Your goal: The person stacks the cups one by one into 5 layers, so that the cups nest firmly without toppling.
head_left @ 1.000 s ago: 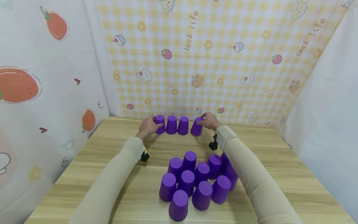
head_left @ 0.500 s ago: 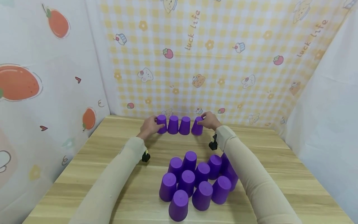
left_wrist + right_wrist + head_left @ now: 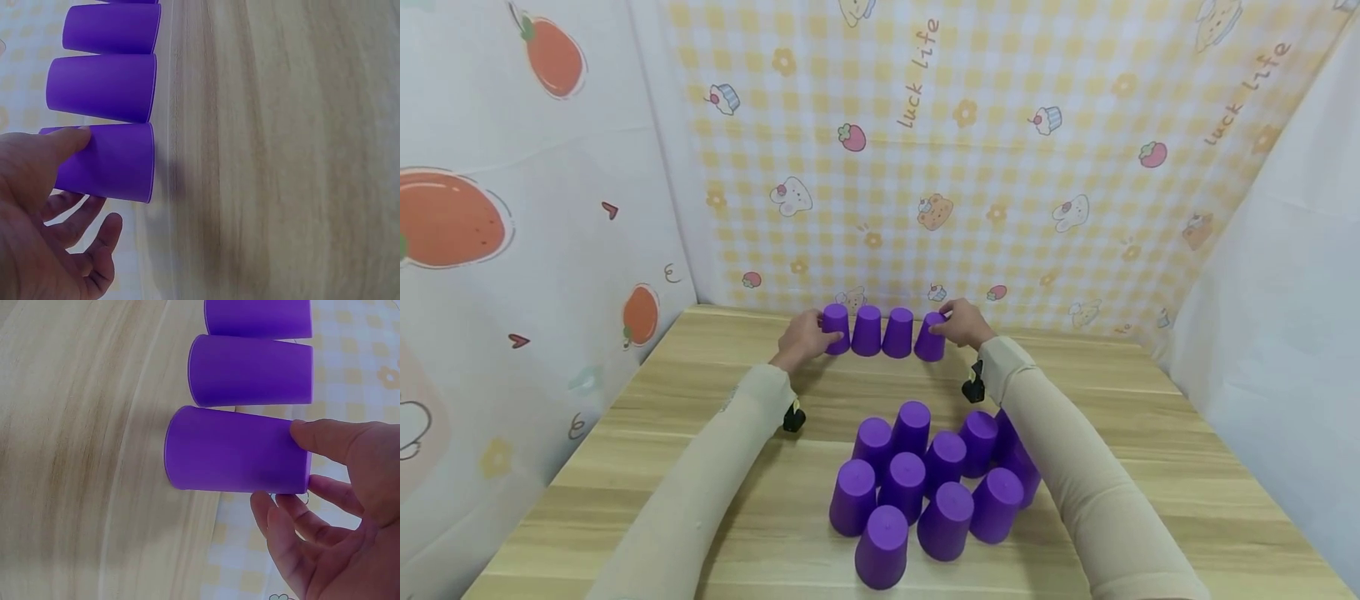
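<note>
Several upside-down purple plastic cups stand in a row at the back of the table, before the checked cloth. My left hand [image 3: 801, 340] grips the leftmost cup [image 3: 837, 325], thumb on its near side and fingers behind, as the left wrist view shows. At the row's other end, my right hand [image 3: 966, 325] pinches the rightmost cup [image 3: 231, 453] near its closed top, between thumb and fingers. Between these are two middle cups, the left one [image 3: 867, 332] and the right one [image 3: 898, 333]. The rightmost cup's base sits close beside its neighbour.
Nearer the front is a cluster of several more upturned purple cups [image 3: 882, 546], some partly hidden by the right sleeve [image 3: 1075, 483]. A wooden table [image 3: 700, 417] lies beneath. The checked cloth [image 3: 970, 183] rises right behind the row, with white cloth [image 3: 572, 167] at left.
The rightmost cup has moved slightly left with the right hand, narrowing its gap to the neighbouring cup. The left hand keeps its grip. The head view has shifted a little.
</note>
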`<state>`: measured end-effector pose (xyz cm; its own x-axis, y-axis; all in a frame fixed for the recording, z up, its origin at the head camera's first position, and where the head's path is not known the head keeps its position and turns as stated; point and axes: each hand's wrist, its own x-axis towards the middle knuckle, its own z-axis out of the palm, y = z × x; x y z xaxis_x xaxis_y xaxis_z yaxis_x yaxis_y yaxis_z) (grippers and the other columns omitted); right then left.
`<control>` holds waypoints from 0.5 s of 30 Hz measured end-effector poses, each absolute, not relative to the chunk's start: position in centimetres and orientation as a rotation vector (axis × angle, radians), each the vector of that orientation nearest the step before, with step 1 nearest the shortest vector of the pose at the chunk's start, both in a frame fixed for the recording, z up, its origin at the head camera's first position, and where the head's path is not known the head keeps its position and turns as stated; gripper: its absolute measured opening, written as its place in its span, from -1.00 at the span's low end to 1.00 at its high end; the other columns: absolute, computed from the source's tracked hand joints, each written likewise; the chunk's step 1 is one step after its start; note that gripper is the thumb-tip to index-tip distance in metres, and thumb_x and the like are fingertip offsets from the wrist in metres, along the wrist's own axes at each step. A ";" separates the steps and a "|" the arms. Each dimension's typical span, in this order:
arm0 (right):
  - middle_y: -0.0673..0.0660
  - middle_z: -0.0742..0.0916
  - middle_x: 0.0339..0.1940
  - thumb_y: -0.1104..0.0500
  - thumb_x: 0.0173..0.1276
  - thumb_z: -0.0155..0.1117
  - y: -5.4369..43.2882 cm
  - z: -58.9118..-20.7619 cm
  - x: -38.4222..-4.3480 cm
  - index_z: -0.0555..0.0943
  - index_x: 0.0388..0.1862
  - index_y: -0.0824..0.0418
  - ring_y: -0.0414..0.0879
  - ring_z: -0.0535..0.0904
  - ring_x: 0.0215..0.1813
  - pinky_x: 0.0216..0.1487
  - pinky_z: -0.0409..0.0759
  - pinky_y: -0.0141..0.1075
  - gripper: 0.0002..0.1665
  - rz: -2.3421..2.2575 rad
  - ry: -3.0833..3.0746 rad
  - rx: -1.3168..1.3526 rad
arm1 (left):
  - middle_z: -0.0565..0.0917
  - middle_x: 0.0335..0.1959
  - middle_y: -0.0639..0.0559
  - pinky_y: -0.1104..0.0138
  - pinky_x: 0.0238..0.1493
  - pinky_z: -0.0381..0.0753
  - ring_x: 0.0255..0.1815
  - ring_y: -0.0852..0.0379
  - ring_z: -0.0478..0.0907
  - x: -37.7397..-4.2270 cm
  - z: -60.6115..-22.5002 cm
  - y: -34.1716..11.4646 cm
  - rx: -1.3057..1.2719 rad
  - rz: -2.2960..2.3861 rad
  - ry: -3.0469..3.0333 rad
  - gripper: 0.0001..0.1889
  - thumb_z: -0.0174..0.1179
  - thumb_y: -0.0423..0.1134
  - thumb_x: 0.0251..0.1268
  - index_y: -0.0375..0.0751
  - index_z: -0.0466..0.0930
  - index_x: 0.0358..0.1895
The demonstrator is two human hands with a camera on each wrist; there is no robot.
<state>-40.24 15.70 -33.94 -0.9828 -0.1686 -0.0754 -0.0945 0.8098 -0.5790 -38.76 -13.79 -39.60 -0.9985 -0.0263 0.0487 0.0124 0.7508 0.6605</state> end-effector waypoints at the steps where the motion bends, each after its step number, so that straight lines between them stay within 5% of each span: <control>1: 0.40 0.64 0.13 0.14 0.38 0.33 15.7 -33.9 -40.2 0.40 0.33 0.43 0.17 0.66 0.00 -0.21 0.70 -0.19 -0.35 -0.911 2.867 -0.211 | 0.59 0.18 -0.27 -0.01 0.06 0.53 0.13 -0.20 0.56 -38.8 -39.5 -13.7 0.015 -1.082 -2.891 -0.37 0.30 -0.01 0.31 -0.32 0.40 0.30; 15: 0.47 0.64 0.10 0.26 0.36 0.31 15.7 -34.6 -40.5 0.37 0.30 0.49 0.23 0.69 0.00 -0.23 0.73 -0.22 -0.39 -1.050 2.827 -0.216 | 0.61 0.16 -0.24 0.00 0.04 0.53 0.11 -0.18 0.57 -38.7 -40.0 -13.7 0.040 -1.088 -2.892 -0.39 0.32 -0.01 0.28 -0.30 0.42 0.28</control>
<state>-40.52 15.73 -34.62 -0.9829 -0.1739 -0.0611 -0.0918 0.7495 -0.6556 -38.67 -13.72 -39.96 -0.9983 -0.0422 0.0396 -0.0057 0.7519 0.6593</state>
